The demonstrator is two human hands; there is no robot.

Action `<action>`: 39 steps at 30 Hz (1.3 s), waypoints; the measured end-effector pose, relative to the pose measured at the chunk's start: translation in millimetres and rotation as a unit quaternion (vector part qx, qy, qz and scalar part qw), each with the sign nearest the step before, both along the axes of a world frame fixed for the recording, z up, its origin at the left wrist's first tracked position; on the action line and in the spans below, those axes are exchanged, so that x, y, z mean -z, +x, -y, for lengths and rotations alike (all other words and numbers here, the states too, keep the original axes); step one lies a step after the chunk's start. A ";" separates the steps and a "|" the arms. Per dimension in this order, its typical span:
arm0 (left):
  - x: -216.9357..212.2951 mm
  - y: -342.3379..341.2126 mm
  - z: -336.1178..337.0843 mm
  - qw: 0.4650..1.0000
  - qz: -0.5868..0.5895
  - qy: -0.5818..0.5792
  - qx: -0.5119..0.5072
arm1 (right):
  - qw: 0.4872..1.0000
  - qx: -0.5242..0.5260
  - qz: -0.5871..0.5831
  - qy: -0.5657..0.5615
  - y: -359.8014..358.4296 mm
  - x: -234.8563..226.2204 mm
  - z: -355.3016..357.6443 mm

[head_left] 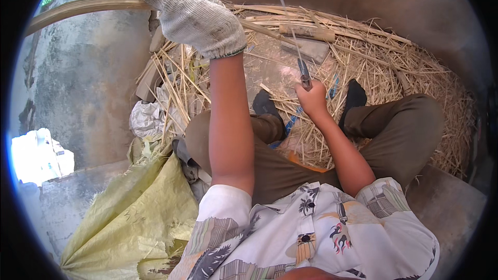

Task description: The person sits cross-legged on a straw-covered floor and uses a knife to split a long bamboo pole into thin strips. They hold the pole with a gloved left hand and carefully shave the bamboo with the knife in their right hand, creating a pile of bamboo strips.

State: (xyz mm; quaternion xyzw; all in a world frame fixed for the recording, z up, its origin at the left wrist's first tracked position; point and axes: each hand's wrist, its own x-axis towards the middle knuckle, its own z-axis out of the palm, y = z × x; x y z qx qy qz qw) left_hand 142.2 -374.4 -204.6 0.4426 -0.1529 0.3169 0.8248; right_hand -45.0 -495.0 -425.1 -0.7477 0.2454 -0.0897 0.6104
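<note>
My left hand (192, 18), in a soiled white knitted glove, is raised at the upper left and closed around a long bamboo strip (88, 6). The strip bends away to the left and a thinner end (262, 29) shows to the right of the glove. Bare, my right hand (312, 97) grips the dark handle of a long knife (304, 72). Its narrow blade points up and away, edge-on to the view, passing in front of a bamboo piece and a block on the floor. The knife and the strip are apart.
Bamboo shavings (415, 80) lie heaped at the right and far side. A short bamboo piece (311, 32) rests by a grey block (306, 50). My dark-socked feet (267, 105) are on the floor. A yellowish woven sack (135, 202) lies at the left, beside a concrete wall (93, 83).
</note>
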 end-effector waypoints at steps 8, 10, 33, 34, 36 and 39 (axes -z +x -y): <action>5.0 -3.1 2.2 0.925 -0.028 0.274 -0.261 | 0.931 -0.043 -0.187 0.309 -1.6 -17.0 4.6; 18.6 37.5 -15.5 0.925 0.013 0.241 -0.295 | 0.927 -0.040 -0.185 0.322 -0.9 -29.6 0.7; 18.4 22.8 -15.0 0.962 0.011 0.219 -0.162 | 0.989 0.035 0.022 0.144 6.7 -51.5 5.6; 18.2 21.5 -13.8 0.967 0.007 0.200 -0.155 | 0.990 0.044 0.044 0.129 5.8 -50.3 4.1; 17.5 16.2 -13.4 0.977 0.001 0.163 -0.140 | 0.989 0.061 0.087 0.100 0.4 -45.6 -1.1; 4.3 9.0 -0.2 0.989 0.006 0.103 -0.102 | 0.998 0.001 -0.059 0.033 -0.9 -5.8 -10.1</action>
